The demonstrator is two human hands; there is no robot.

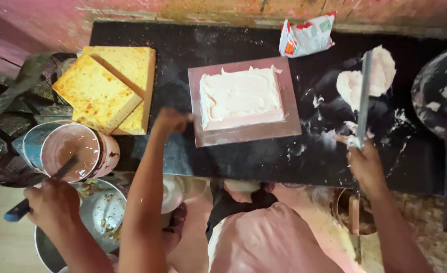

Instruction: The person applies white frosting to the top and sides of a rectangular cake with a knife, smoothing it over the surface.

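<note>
The frosted cake (pixel 241 97), a white-creamed rectangle, sits on a square pinkish cake board (pixel 243 132) near the middle of the dark bench (pixel 264 162). The person's left hand (pixel 172 121) rests at the board's left edge, its fingers curled together against the corner; whether they grip the board or only touch it I cannot tell. The right hand (pixel 366 164) is to the right of the cake, well apart from it, with fingers closed around the handle end of a long metal spatula (pixel 364 96) whose blade points away from the person and lies across a smear of white cream (pixel 367 78) on the bench.

Left of the cake, two yellow sponge slabs (pixel 110 88) are stacked, the upper one turned at an angle. Behind the cake, against the pink wall, lies a crumpled white packet (pixel 307 35). Further left of the cake and nearer the viewer, a third hand (pixel 52 202), belonging to another person, holds a blue-handled tool (pixel 19 211) that dips into a round container of pinkish-brown mixture (pixel 74 151). Just below that container sits a metal bowl (pixel 100 212) with scraps in it
</note>
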